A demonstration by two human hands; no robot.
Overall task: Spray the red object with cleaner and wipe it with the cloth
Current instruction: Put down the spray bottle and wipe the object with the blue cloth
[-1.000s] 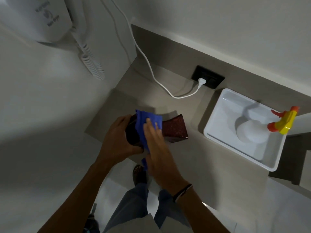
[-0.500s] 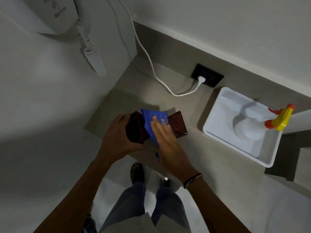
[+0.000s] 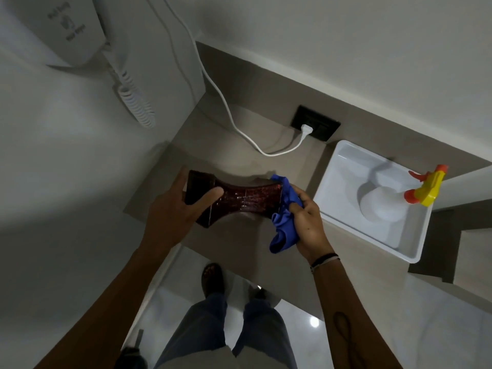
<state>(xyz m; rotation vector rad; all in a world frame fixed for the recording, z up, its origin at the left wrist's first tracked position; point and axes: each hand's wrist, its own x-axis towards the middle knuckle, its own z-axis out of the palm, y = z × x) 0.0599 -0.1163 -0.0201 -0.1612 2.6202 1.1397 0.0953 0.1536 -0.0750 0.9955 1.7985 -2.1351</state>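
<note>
Object: red object lies over the worktop, long axis running left to right between my hands.
Left hand: fingers grip its left end.
Right hand: fingers bunch the blue cloth against its right end.

Hotel-style bathroom: wall hair dryer, counter socket.
</note>
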